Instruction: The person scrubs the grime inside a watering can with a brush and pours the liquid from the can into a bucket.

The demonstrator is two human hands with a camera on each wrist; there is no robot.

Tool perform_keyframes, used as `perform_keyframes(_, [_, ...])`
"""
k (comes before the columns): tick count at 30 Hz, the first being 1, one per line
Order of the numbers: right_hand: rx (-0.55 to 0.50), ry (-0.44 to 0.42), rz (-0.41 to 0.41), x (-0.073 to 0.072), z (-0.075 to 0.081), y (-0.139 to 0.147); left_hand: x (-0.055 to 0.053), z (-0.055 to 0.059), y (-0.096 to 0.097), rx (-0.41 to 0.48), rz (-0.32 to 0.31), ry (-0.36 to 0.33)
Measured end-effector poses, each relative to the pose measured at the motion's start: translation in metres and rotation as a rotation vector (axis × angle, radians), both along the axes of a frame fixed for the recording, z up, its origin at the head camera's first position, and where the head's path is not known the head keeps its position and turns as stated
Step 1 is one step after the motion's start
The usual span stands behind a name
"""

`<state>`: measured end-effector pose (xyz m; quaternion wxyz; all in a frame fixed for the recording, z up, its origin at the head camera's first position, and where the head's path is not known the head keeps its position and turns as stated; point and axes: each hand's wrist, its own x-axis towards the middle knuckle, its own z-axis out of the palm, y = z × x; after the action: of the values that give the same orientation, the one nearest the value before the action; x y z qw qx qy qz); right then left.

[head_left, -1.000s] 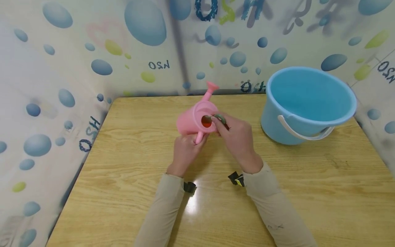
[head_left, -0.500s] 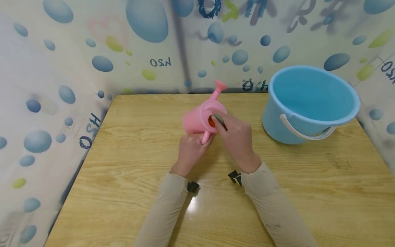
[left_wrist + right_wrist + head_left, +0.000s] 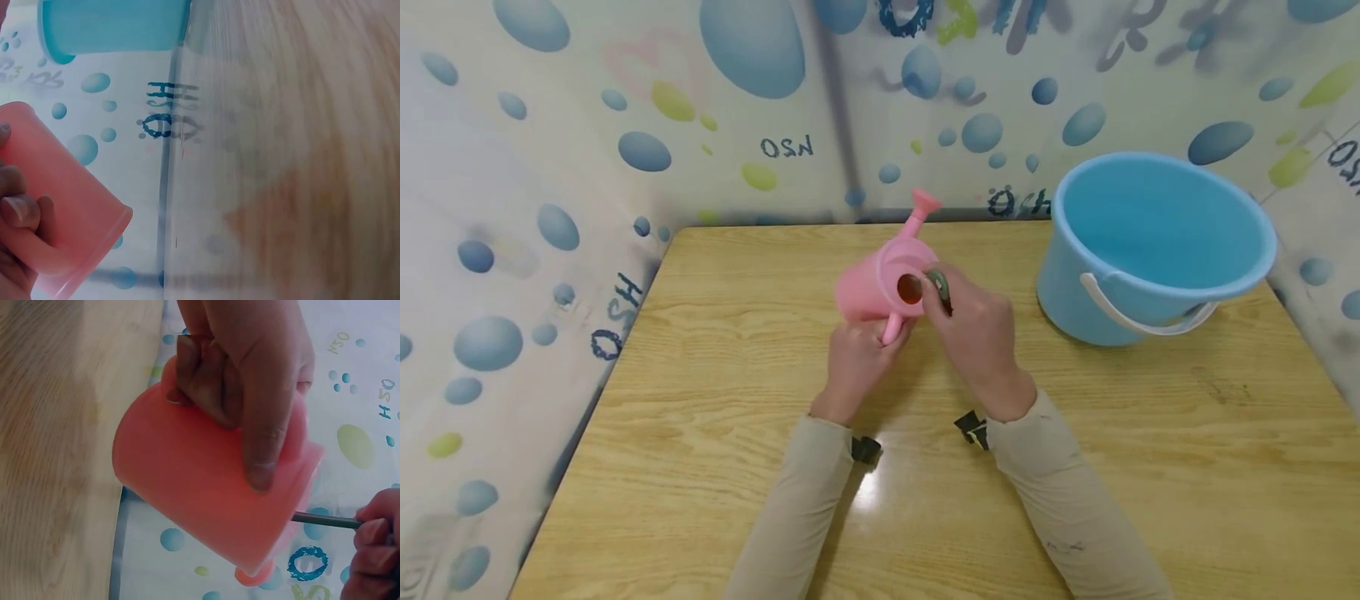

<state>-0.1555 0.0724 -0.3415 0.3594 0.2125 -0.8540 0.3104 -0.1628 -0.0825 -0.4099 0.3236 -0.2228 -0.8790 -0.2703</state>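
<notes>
- The pink watering can (image 3: 861, 293) is held up off the desk (image 3: 700, 400), tilted, with its open end turned to the right and towards the person.
- Its spout (image 3: 914, 223), ending in a flared rose, points to the far side, and its curved handle (image 3: 892, 328) is on the near side.
- A round opening (image 3: 910, 289) in the can's top shows dark reddish brown inside.
- The left hand (image 3: 856, 358) holds the can from the near side; its fingers are curled at the handle, with the thumb lying along the can's wall in the right wrist view.
- The right hand (image 3: 977, 337) is just beside the opening, its fingers pinching a slim greenish tool (image 3: 938, 283).
- In the right wrist view the tool's thin shaft runs from those fingers to the can's open end; its tip is hidden behind the can's wall.
- Both arms wear light beige sleeves (image 3: 1067, 500), and a small black piece (image 3: 867, 451) sits at the inner side of each cuff.
- A light blue bucket (image 3: 1086, 304) stands upright on the desk to the right, well apart from the can, with its white handle (image 3: 1131, 325) hanging down in front.
- The desk has a pale wood grain and a bright patch of glare between the forearms.
- Behind and to the sides is a white wall covering (image 3: 580, 83) printed with blue and yellow-green ovals and lettering.
</notes>
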Motion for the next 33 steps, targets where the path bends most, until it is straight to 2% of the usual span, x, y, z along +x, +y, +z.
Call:
perform_keyframes(7, [0.042, -0.012, -0.057, -0.01, 0.001, 0.003, -0.008, 0.006, 0.006, 0.004, -0.004, 0.026])
perform_keyframes(13, [0.052, 0.017, -0.041, -0.009, 0.013, 0.005, -0.016, 0.008, 0.008, 0.015, 0.015, 0.051])
perform_keyframes(20, [0.058, 0.02, -0.044, -0.01, 0.019, 0.008, -0.022, 0.013, 0.011, 0.024, -0.002, 0.048])
perform_keyframes(25, [0.054, 0.007, -0.029, -0.004, 0.014, 0.006, -0.014, 0.011, 0.007, 0.024, 0.006, 0.047])
perform_keyframes(30, [0.042, -0.008, 0.021, 0.006, 0.006, 0.001, -0.001, 0.004, 0.002, 0.039, 0.03, 0.009])
perform_keyframes(33, [0.047, -0.011, 0.022, 0.009, 0.004, -0.002, 0.002, -0.001, 0.001, 0.025, 0.03, 0.021])
